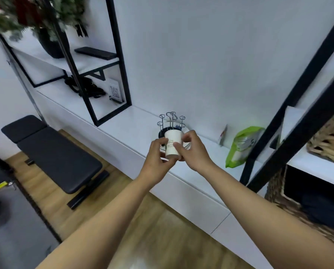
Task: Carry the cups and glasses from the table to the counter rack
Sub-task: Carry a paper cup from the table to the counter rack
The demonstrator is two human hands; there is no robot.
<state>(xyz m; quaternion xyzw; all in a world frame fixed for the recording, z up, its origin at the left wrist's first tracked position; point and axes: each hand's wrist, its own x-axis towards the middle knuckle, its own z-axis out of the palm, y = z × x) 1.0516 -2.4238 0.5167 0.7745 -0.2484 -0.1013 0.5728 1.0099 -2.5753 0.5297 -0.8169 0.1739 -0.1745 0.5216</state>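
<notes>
**Head view: one cup at the rack, not yet hung**

Head view shows a white paper cup [173,144] held upright in mid-air by both hands, directly in front of the wire rack [171,121] on the white counter [123,131]. The left hand [159,154] pinches the cup's left side and base with thumb and fingertips; the right hand [191,150] closes on its right side, one finger across the printed wall. Both grips are narrow and tight on the cup. The cup hides the rack's lower part, so contact between them cannot be told; the looped pegs rise bare above its rim.

By my reading, the carry for this cup is all but over and the placing is what remains. It sits mouth-up, so it likely needs turning over before it goes on a peg. No other cup or glass shows on the rack's visible pegs. The table is out of sight, so how many pieces remain there is unknown.

Farther along the counter a green bag [241,146] leans against the wall; a dark bench [61,154] stands on the floor to the left.
</notes>
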